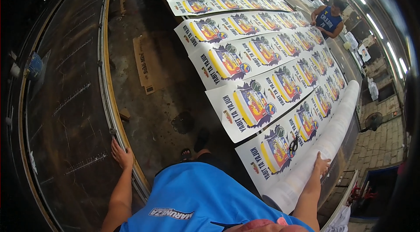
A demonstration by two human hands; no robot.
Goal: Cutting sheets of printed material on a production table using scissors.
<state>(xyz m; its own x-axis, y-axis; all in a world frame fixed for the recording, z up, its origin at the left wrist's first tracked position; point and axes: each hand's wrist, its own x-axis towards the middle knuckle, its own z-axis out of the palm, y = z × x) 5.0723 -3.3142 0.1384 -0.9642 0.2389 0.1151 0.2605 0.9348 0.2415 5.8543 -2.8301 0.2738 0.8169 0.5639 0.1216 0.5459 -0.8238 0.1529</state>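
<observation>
Near the lower right, my right hand [323, 164] lies on a thick roll of white sheet material [334, 138], its fingers spread over the side. The roll rests slantwise on a long table, partly covering a white printed sheet [258, 155] with repeated colourful designs. Black-handled scissors [293, 144] lie on that sheet, just left of the roll. My left hand [123, 155] rests on the metal-railed edge [106, 101] of a dark table to the left, fingers stretched out and holding nothing.
Several more printed sheets [240, 63] overlap in rows along the table. Flattened cardboard [142, 63] lies on the floor between the tables. A person in a blue sleeveless shirt [328, 21] stands at the far right side. A fan [373, 121] stands by the brick wall.
</observation>
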